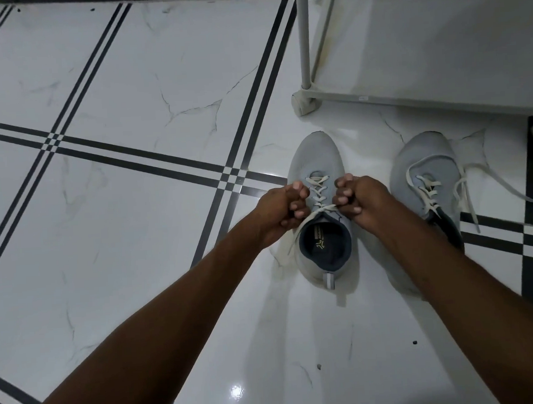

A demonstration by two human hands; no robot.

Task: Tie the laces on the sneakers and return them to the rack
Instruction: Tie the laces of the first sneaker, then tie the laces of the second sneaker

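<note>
Two grey sneakers with cream laces stand on the white tiled floor, toes pointing away from me. My left hand (282, 207) and my right hand (363, 200) sit on either side of the left sneaker (317, 155). Each fist is closed on one end of its lace (320, 210), which runs taut across the tongue just above the dark opening. The right sneaker (421, 158) stands beside it, partly behind my right forearm. Its laces (504, 184) lie loose and spread over the floor to the right.
The white shoe rack (440, 97) stands just beyond the sneakers at the upper right, with a grey upright post (303, 37) and a pale shelf. The glossy floor (134, 210) has black double stripes crossing it to the left and right.
</note>
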